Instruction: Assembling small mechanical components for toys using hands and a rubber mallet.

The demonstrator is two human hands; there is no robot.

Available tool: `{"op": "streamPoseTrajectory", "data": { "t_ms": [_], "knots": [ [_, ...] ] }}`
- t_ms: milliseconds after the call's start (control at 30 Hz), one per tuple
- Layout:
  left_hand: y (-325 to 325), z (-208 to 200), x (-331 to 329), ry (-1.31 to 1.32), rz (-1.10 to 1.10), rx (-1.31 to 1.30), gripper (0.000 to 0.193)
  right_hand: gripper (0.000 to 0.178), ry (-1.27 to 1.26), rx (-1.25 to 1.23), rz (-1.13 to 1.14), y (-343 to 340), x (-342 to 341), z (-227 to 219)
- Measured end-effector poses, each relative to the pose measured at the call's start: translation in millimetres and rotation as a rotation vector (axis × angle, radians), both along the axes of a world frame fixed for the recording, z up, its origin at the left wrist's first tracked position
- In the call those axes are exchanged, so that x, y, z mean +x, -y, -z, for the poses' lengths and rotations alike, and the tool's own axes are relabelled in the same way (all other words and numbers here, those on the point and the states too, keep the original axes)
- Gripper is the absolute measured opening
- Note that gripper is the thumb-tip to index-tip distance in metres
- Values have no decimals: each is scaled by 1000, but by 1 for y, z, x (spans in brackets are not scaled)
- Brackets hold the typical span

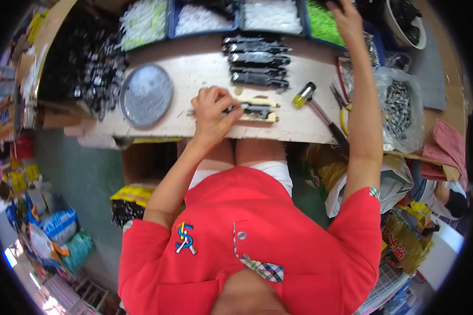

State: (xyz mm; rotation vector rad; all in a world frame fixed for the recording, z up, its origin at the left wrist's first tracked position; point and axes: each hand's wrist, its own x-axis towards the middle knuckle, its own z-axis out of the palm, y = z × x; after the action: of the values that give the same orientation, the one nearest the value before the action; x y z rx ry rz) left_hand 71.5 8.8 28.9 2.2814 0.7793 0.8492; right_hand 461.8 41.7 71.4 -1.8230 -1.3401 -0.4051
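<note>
Two bare hands work over a pale wooden bench [194, 68]. The left hand [211, 113] rests near the bench's front edge, fingers curled narrow around a dark metal part [255, 110] that lies on a small cream-coloured block [263, 116]; the part and block stick out just past the fingertips, toward the person's right. A thin rod [190, 112] pokes out from the other side of the fist. The right hand [344, 16] is stretched far out to the back of the bench, its fingers over a tray of bright green pieces [323, 23]; the fingertips run off the top of the view, so how wide they stand cannot be told.

Beyond the left knuckles, a stack of four or so black assembled parts [258, 60] lies in a row. Just to the right of the left fingertips lies a mallet [312, 102] with a yellow and black head, and past it a pair of pliers [341, 107] with yellow grips. To the outer side of the left hand sits a round grey metal dish [146, 94], with a heap of small black metal pieces [86, 65] further out. Along the back edge, blue trays of white plastic bits [270, 16] stand beside the green one. Under the right forearm a clear bag of grey metal parts [399, 107] lies open.
</note>
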Motion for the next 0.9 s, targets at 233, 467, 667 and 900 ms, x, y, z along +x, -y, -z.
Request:
{"op": "streamPoseTrajectory", "data": {
  "t_ms": [233,467,667,900],
  "knots": [
    [-5,14,-32,336,7,-384,39,39,-339,-257,-425,80,-176,-24],
    [0,4,-53,271,-22,-420,40,28,69,-425,-524,98,-253,3],
    [-7,14,-56,211,-6,-270,39,28,90,-437,-531,94,-274,12],
    [-10,14,-52,283,-43,-326,41,29,128,-423,-542,89,-279,21]
  ]
}}
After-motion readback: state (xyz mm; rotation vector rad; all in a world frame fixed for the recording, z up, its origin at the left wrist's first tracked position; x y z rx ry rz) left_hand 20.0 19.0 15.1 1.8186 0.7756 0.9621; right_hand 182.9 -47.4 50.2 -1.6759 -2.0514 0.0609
